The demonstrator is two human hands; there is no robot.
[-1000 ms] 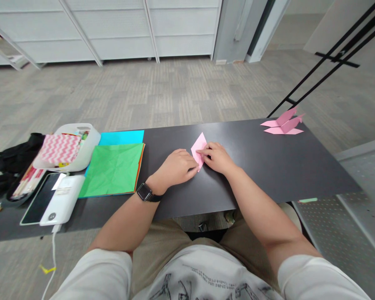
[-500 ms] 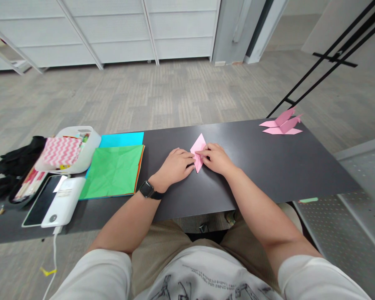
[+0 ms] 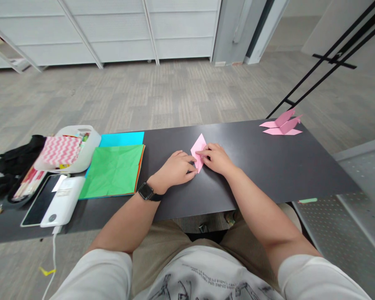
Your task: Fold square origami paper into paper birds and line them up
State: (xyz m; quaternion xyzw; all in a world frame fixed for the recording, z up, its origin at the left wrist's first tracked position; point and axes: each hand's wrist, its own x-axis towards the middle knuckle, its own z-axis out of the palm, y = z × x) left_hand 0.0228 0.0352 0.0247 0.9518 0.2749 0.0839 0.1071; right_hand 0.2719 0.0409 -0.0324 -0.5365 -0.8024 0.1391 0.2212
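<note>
A pink origami paper (image 3: 198,143), folded into a narrow diamond, lies on the dark table between my hands. My right hand (image 3: 218,158) holds its right side, with fingers bent and tips pressed on the middle of the paper. At the lower left edge is my left hand (image 3: 178,167), its thumb and fingertips closed on the paper near the bottom point. Part of the lower half is hidden under my fingers. Two folded pink paper birds (image 3: 284,125) stand at the far right of the table.
To the left lie green paper sheets (image 3: 112,171) over blue paper (image 3: 121,138). Beyond them are a white basket (image 3: 92,143), a white power bank (image 3: 64,200) with a cable, a dark-screened tablet (image 3: 39,204) and black cloth (image 3: 21,156). The table's front edge (image 3: 193,214) runs above my lap.
My left hand has shifted slightly right and down, its thumb now at the paper's bottom point. My right hand and the paper have hardly moved.
</note>
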